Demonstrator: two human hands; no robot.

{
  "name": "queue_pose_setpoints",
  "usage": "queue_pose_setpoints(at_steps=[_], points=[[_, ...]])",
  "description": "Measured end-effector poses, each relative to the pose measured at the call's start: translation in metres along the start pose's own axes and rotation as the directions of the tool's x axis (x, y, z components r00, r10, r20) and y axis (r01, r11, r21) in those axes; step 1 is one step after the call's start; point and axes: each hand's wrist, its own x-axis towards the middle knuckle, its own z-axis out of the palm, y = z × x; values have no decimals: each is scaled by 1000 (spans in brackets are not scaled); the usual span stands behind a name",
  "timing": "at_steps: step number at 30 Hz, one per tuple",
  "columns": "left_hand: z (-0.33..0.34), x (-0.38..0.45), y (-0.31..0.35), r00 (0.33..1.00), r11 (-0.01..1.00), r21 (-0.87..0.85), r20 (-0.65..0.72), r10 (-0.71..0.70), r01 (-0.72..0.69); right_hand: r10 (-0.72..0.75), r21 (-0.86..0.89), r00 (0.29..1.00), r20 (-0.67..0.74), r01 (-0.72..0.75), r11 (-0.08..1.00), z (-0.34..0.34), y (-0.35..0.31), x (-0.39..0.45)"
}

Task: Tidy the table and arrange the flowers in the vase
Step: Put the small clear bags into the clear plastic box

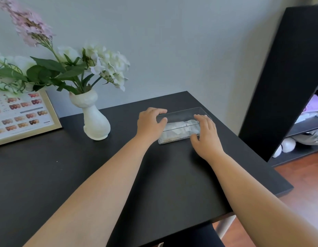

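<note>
Already the flowers [69, 68] stand in the white vase [94, 120], which sits upright at the far left of the black table [65, 175], just right of a framed chart [24, 114] leaning at the wall. White blooms and one tall pink spray fan out above the neck, so the arranging looks done, or nearly so. Most of the tabletop is bare apart from these. What seems left is the clear box [181, 125] at the far right of the table, with pale packets inside; judging by the hands on it, it is being squared up or is about to be moved off.

Both bare arms reach forward across the table. The left hand [151, 122] cups the box's left end, fingers curled over the far rim and thumb on the near side, holding it. The right hand [206, 134] lies on the right end, fingers spread over the top edge and thumb low at the near corner, pressing the box more than gripping it. The box rests flat on the table, not lifted. A dark shelf unit [283, 77] stands to the right, beyond the table edge.
</note>
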Motion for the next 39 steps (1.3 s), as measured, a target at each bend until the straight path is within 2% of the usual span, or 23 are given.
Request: queue_pose_setpoints(at_steps=[3, 5, 7, 9, 13, 17, 21, 26, 29, 32, 36, 37, 39], points=[[-2, -3, -6, 989, 984, 155, 127, 73, -93, -6, 2, 1000, -5, 6, 1000, 1, 1, 0], [-1, -6, -9, 970, 968, 223, 236, 60, -114, -8, 4, 1000, -4, 8, 1000, 1, 1, 1], [-1, -11, -12, 960, 968, 237, 279, 16, -85, -15, -4, 1000, -6, 15, 1000, 1, 3, 1], [-4, -15, -14, 958, 973, 222, 287, -4, -62, -22, -14, 1000, -9, 22, 1000, 1, 3, 0], [-13, -19, -21, 971, 971, 181, 208, 115, -154, -30, -27, 999, -12, 30, 999, 1, 3, 1], [-15, -32, -33, 976, 995, -7, 196, 94, -95, -26, -61, 1000, -8, 26, 998, 3, 5, 3], [-5, -47, -35, 974, 989, -71, 176, 140, -129, -9, -65, 1000, -30, 8, 998, 2, 7, 4], [-4, -53, -40, 978, 991, -56, 163, 128, -120, 15, -130, 999, -34, -20, 991, 2, 5, 1], [-18, -64, -54, 988, 993, -89, 125, 89, -78, -122, -257, 990, -73, 100, 961, 3, 0, -2], [-41, -80, -82, 997, 992, -126, 70, -17, 25, -368, -349, 930, -21, 338, 874, 13, -15, -7], [-87, -97, -124, 975, 957, -200, -41, -220, 208, -629, -223, 754, 190, 657, 720, 46, -57, -22], [-99, -100, -132, 959, 941, -215, -56, -279, 261, -647, -171, 724, 239, 688, 706, 56, -68, -25], [-119, -107, -146, 922, 904, -246, -76, -378, 351, -607, -86, 727, 321, 661, 745, 79, -86, -28]])
